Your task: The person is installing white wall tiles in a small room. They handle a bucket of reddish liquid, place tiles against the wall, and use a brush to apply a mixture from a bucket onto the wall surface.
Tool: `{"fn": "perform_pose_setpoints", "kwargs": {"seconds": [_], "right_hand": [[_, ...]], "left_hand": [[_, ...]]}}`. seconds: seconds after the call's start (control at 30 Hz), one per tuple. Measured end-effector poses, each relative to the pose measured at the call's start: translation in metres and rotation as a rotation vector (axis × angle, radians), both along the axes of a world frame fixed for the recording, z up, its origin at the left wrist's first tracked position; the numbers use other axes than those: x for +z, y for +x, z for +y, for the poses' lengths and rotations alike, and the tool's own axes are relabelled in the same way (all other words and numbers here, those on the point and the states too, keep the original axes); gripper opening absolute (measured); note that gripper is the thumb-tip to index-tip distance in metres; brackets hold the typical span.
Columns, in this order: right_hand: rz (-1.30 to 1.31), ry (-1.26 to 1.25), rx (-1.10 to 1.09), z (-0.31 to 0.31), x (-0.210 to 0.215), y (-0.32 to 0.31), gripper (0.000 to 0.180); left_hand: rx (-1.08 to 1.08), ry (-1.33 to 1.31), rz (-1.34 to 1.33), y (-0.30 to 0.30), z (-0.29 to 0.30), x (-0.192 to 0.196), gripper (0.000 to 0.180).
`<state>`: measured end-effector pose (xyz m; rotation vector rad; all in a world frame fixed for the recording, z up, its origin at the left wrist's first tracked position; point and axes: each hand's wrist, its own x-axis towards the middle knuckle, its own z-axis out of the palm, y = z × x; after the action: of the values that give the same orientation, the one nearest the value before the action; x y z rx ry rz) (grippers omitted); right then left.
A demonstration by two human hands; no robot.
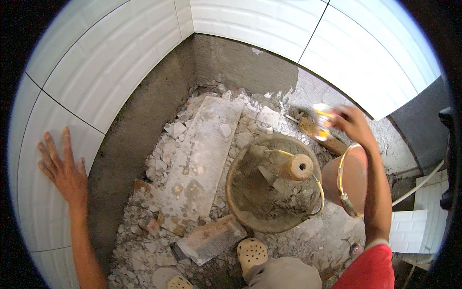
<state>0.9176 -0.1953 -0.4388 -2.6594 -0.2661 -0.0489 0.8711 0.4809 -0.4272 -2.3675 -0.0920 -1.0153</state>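
My left hand (65, 166) lies with fingers spread against the white wall tile (43, 207) on the left. Over on the right, my right hand (353, 124) grips a small white and yellow cup (323, 121), blurred by motion, above a strip of wood (332, 142). Below and left of that hand sits a round tub of grey mortar (255, 197). A trowel (294, 168) rests in the mortar, its round wooden handle pointing up. Beside the tub, under my right forearm, stands a reddish-brown bucket (337, 176) with a yellowish handle.
Rubble (139, 245) covers the floor around a long pale board (197, 159). A grey block (211, 238) lies in front of my feet in beige clogs (252, 253). Bare mortar (240, 62) shows below the wall tiles. Loose white tiles (408, 231) stand at the lower right.
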Motion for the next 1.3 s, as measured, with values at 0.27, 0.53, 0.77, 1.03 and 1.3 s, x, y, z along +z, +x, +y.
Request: {"fn": "perform_pose_setpoints", "kwargs": {"seconds": [0.27,0.53,0.77,1.03,1.3], "right_hand": [[-0.102,-0.091,-0.074,0.109,-0.057,0.224,0.026],[-0.319,0.094,-0.379,0.031,-0.085,0.11,0.029],[0.05,-0.221,-0.292,-0.039,-0.065,0.023,0.021],[-0.029,-0.429,-0.232,-0.018,-0.046,0.125,0.024],[-0.185,-0.322,-0.702,-0.095,-0.063,0.008,0.026]], "left_hand": [[0.047,0.031,0.036,0.0,-0.006,0.004,0.106],[0.026,0.034,0.004,0.003,0.001,-0.004,0.104],[0.065,0.0,0.012,0.004,0.005,-0.008,0.104],[0.02,0.065,0.006,0.002,0.008,-0.002,0.102],[0.113,0.088,0.028,0.007,0.016,-0.009,0.103]]}}
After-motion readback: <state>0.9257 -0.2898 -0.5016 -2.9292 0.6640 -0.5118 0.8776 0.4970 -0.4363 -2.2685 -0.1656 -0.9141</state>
